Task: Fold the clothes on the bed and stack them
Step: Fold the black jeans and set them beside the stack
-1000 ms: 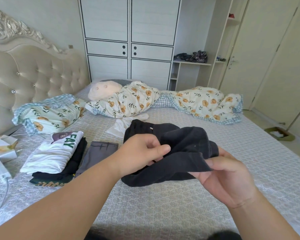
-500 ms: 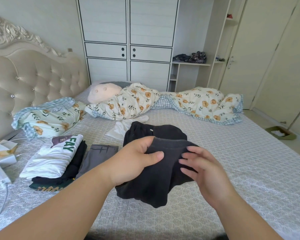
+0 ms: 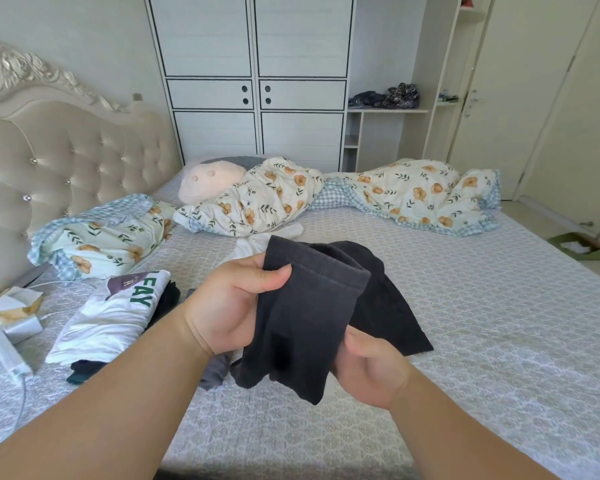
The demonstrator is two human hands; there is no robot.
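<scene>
The left hand (image 3: 238, 308) holds the dark grey garment (image 3: 312, 317) up off the bed (image 3: 482, 306), thumb pressed over its stitched hem and fingers (image 3: 253, 323) curled behind the cloth, so the folded panel hangs straight and its edges can be matched. The right hand (image 3: 369, 370) grips the lower end from underneath, fingers wrapped into the fabric, probably to steady it or bring it up for another fold. Part of the garment trails behind onto the bed, so the fold looks unfinished. To the left lies the stack of folded clothes (image 3: 115, 317), a white shirt with green lettering on top of darker pieces, kept close so a finished item can go straight onto it. A grey folded piece (image 3: 215, 372) peeks out beneath the left wrist, and a white garment (image 3: 253, 244) waits unfolded near the floral quilt (image 3: 264, 199).
</scene>
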